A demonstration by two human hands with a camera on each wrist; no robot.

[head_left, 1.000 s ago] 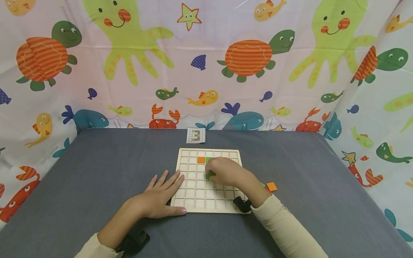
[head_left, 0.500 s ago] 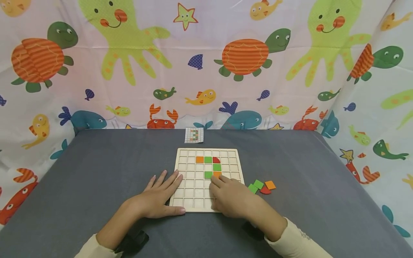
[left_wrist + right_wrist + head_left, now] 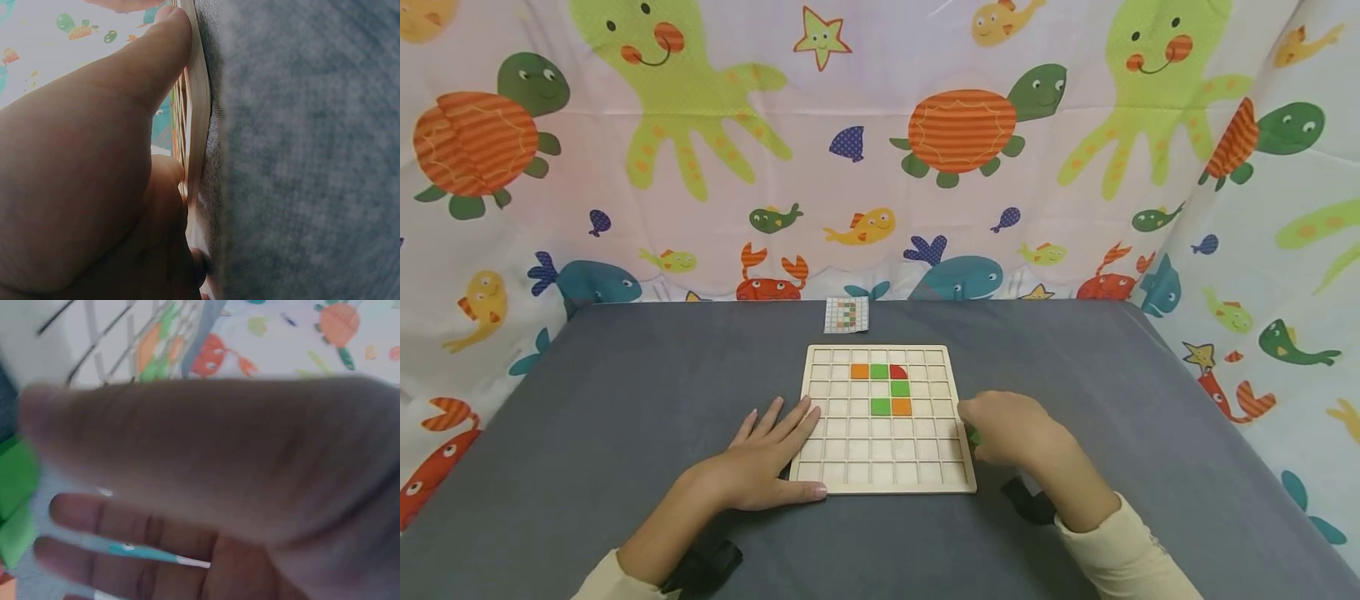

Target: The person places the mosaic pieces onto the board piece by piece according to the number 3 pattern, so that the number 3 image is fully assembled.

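Gray tabletop (image 3: 647,375), wooden board (image 3: 880,452) touched by spread left hand (image 3: 754,468), green tiles (image 3: 15,478) beside unclenched right hand (image 3: 1017,429)

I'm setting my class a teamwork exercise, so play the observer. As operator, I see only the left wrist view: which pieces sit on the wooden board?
Observer: Three green squares, two orange squares and one red piece sit on the wooden board.
Operator: What is at its right edge?
Observer: The right hand, with loose green tiles close by.
Operator: And past the board's far edge?
Observer: A small card printed with a partly coloured grid.
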